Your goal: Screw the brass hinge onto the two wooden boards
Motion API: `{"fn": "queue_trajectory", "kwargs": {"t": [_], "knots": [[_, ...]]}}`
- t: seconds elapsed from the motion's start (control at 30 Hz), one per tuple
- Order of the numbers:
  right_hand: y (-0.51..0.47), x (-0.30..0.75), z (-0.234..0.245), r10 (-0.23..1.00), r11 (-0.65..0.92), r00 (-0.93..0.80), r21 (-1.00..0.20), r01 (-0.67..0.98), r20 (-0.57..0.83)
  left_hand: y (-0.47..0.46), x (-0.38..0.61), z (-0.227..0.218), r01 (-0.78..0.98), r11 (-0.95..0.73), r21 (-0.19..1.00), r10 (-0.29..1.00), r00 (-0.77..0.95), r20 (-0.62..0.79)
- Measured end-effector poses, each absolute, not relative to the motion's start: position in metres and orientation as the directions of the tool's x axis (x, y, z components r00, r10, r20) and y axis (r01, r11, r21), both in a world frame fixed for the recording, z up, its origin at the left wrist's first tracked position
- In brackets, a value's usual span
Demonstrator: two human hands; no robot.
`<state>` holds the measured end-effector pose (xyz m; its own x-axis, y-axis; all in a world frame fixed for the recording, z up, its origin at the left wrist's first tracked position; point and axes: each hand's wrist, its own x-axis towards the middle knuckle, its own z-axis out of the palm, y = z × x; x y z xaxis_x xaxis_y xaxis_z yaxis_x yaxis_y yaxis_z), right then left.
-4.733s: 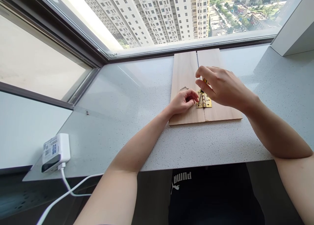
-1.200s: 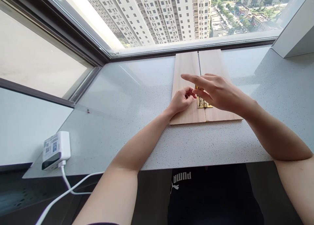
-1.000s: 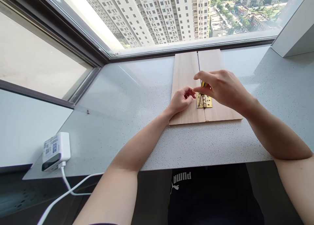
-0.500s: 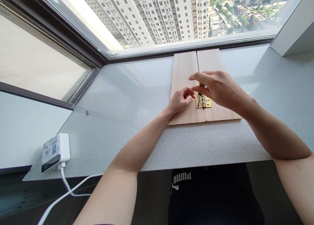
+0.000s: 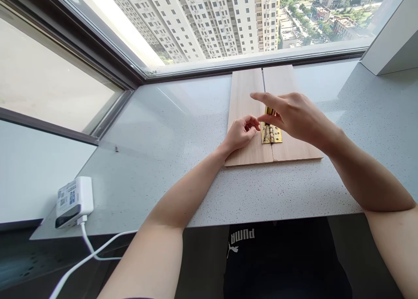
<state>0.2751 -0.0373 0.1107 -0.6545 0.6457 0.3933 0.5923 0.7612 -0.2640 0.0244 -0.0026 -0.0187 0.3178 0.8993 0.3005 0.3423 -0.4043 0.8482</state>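
Note:
Two light wooden boards [image 5: 245,90] lie side by side on the speckled grey sill, joined near the front by a brass hinge [image 5: 271,135]. My right hand [image 5: 294,116] hovers over the hinge and holds a small yellow-and-black screwdriver [image 5: 269,113] upright, with the forefinger stretched out to the left. My left hand [image 5: 242,133] rests curled on the left board, its fingertips pinched right beside the hinge and the screwdriver tip. Whatever the left fingers pinch is hidden.
The grey sill [image 5: 183,129] runs along a large window over tall buildings. A white charger [image 5: 73,202] with a white cable [image 5: 81,260] sits at the front left corner. A white block [image 5: 392,42] stands at the far right.
My right fingers keep shifting on the screwdriver handle, the forefinger lifting and stretching out again. My left hand has stayed beside the hinge. The boards have not moved.

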Motion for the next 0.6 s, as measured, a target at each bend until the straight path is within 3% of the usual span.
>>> {"fn": "queue_trajectory", "kwargs": {"t": [0.13,0.37,0.5,0.6], "knots": [[-0.0358,0.2754,0.1126,0.667,0.736,-0.614,-0.244,0.632,0.421,-0.0025,0.0239,-0.0189,0.352,-0.392,0.850,0.905,0.315,0.287],[-0.0418,0.2722,0.1103,0.560,0.818,-0.721,-0.411,0.403,0.409,-0.0033,0.0259,-0.0165,0.334,-0.409,0.849,0.897,0.316,0.308],[-0.0398,0.2697,0.1072,0.527,0.847,-0.725,-0.339,0.409,0.442,-0.0039,0.0255,-0.0161,0.357,-0.410,0.839,0.900,0.307,0.309],[-0.0407,0.2685,0.1086,0.585,0.811,-0.682,-0.287,0.510,0.440,-0.0036,0.0249,-0.0173,0.361,-0.404,0.841,0.902,0.310,0.300]]}}
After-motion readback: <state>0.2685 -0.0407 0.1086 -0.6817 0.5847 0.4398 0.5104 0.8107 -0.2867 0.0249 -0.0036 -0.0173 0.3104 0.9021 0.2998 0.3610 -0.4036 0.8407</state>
